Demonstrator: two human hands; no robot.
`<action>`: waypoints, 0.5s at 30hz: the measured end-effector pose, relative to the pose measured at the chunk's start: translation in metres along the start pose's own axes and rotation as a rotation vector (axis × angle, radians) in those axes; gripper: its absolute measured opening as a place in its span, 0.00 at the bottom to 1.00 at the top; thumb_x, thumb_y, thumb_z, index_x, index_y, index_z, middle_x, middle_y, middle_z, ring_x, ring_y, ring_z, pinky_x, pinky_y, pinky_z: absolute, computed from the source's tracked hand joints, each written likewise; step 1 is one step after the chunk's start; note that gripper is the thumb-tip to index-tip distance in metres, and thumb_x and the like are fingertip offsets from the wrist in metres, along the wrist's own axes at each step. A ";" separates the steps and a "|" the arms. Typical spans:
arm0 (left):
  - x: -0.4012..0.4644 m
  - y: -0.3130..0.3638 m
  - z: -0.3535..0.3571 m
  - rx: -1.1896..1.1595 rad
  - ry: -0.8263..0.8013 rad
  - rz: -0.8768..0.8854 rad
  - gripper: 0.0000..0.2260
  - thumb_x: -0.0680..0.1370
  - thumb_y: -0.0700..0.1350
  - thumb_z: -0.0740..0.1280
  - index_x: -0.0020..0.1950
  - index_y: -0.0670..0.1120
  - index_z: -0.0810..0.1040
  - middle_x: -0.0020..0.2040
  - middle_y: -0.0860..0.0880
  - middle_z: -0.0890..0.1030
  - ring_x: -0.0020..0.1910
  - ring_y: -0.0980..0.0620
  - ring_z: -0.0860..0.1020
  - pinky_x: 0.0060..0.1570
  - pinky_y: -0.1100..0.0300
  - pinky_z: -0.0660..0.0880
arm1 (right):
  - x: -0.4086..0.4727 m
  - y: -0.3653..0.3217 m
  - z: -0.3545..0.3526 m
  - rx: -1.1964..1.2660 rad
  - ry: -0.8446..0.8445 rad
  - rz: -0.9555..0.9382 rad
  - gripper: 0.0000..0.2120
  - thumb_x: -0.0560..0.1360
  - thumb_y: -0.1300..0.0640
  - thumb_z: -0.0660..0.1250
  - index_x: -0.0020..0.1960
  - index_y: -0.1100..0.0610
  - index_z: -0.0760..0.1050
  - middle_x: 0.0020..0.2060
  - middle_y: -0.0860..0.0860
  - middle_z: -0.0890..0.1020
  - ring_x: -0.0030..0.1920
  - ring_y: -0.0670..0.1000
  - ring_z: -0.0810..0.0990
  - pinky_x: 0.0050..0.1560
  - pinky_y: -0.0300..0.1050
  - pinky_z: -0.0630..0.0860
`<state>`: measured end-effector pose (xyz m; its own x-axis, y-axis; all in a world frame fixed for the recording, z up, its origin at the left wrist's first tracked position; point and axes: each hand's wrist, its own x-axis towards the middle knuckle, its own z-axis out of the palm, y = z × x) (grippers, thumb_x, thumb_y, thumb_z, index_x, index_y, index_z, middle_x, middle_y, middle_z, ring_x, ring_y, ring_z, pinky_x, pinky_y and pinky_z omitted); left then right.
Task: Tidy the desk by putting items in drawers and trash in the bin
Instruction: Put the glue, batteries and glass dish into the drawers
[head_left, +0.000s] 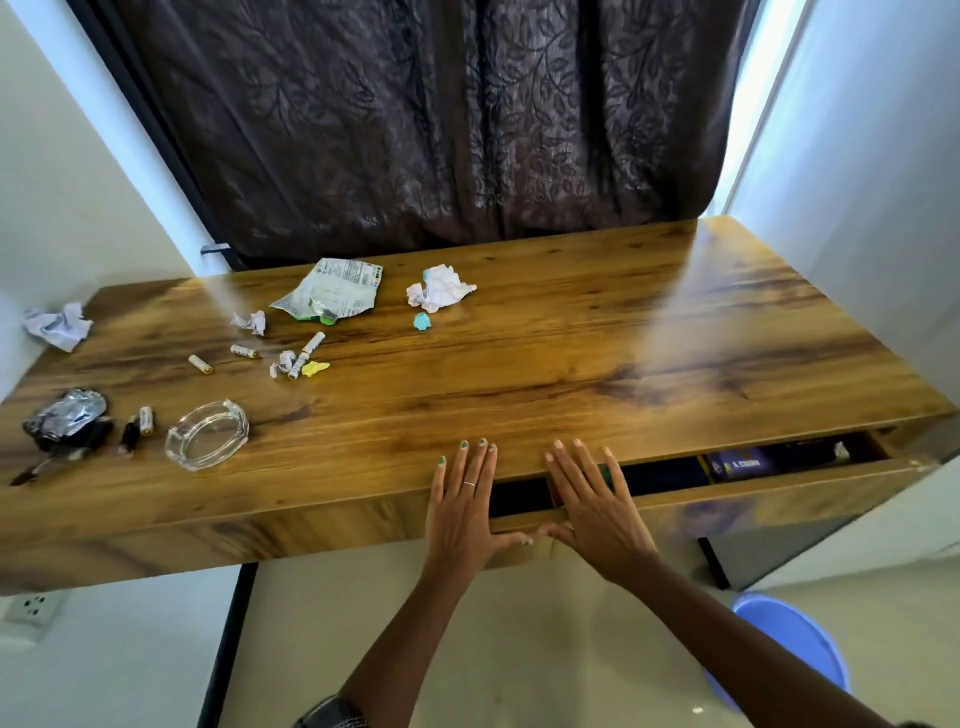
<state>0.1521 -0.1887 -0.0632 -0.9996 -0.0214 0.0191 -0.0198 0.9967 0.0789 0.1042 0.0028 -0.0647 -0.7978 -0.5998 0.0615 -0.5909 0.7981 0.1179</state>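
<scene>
My left hand and my right hand lie flat with straight fingers across the front of the wooden desk, thumbs on the front panel of the drawer. The drawer stands slightly open, with dark boxes visible inside. On the desk's left half lie crumpled paper balls, a torn wrapper, several batteries, a glass ashtray, a crushed foil packet and small coloured scraps.
A blue bin stands on the floor at the lower right, under the desk's right side. A dark curtain hangs behind the desk. White walls close in on both sides. A wall socket sits at the lower left.
</scene>
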 end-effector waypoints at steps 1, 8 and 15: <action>0.001 -0.002 0.002 0.001 0.018 0.013 0.53 0.60 0.76 0.64 0.74 0.44 0.62 0.73 0.46 0.66 0.72 0.44 0.66 0.71 0.46 0.59 | 0.004 0.001 0.003 -0.003 0.016 -0.010 0.42 0.70 0.32 0.58 0.73 0.61 0.60 0.72 0.58 0.65 0.72 0.60 0.63 0.70 0.62 0.59; 0.006 -0.003 0.009 -0.034 0.121 0.025 0.48 0.58 0.64 0.76 0.72 0.46 0.63 0.69 0.47 0.73 0.68 0.45 0.72 0.62 0.47 0.71 | 0.021 0.000 0.014 -0.098 0.118 -0.020 0.41 0.58 0.40 0.78 0.63 0.62 0.74 0.58 0.61 0.79 0.59 0.62 0.78 0.56 0.63 0.73; 0.017 0.003 0.013 -0.020 0.112 -0.027 0.41 0.54 0.58 0.81 0.63 0.46 0.76 0.60 0.48 0.80 0.60 0.45 0.78 0.53 0.49 0.77 | 0.031 -0.006 0.012 -0.103 0.149 0.026 0.35 0.59 0.44 0.78 0.57 0.60 0.70 0.49 0.59 0.79 0.52 0.60 0.77 0.50 0.60 0.75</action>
<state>0.1349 -0.1848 -0.0755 -0.9901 -0.0578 0.1278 -0.0450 0.9939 0.1009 0.0816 -0.0198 -0.0751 -0.7813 -0.5872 0.2115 -0.5490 0.8078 0.2146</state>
